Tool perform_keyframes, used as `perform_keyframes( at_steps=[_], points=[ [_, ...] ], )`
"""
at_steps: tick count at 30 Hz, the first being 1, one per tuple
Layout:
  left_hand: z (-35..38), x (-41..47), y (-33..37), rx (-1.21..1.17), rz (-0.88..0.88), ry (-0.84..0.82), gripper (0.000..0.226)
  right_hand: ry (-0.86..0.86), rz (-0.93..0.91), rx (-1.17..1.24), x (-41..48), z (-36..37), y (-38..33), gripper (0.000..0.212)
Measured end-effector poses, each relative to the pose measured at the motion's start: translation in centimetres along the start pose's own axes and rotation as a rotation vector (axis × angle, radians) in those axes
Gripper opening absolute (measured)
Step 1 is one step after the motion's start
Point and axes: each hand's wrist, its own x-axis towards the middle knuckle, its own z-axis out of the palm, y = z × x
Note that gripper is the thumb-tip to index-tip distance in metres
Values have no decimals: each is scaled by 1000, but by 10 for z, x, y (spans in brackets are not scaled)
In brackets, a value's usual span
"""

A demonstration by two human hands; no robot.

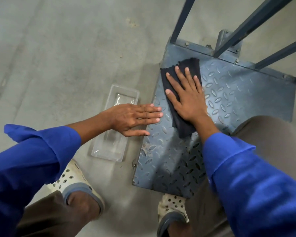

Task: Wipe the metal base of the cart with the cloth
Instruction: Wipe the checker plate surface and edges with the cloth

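So, left to right: clear plastic tray (113, 124) sits on the concrete floor (58, 57), just beside the cart. Left hand (135, 119) is flat and open, holding nothing, fingertips bracing on the left edge of the metal base (237, 93). Black cloth (181, 86) lies spread on the tread plate: soft, light, likely to bunch. Right hand (186, 96), fingers splayed, palm down, pins it. Better pressed flat than pinched.
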Motion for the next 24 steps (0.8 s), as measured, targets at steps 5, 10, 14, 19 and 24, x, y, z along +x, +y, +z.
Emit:
perform_keyframes(
  at_steps=[5,10,14,19,24],
  points=[
    [3,1,-3,-50,-31,2,60,69,238,-20,27,-2,14,56],
    [0,4,3,-82,-74,15,59,10,-136,-54,52,6,-16,52],
    [-3,4,1,-67,-65,5,60,76,-198,-83,58,-4,27,51],
    [5,3,2,-78,-83,44,59,75,-51,-90,67,-7,17,53],
    [0,5,-1,-76,-55,13,59,16,-289,-119,52,-6,14,51]
  ],
)
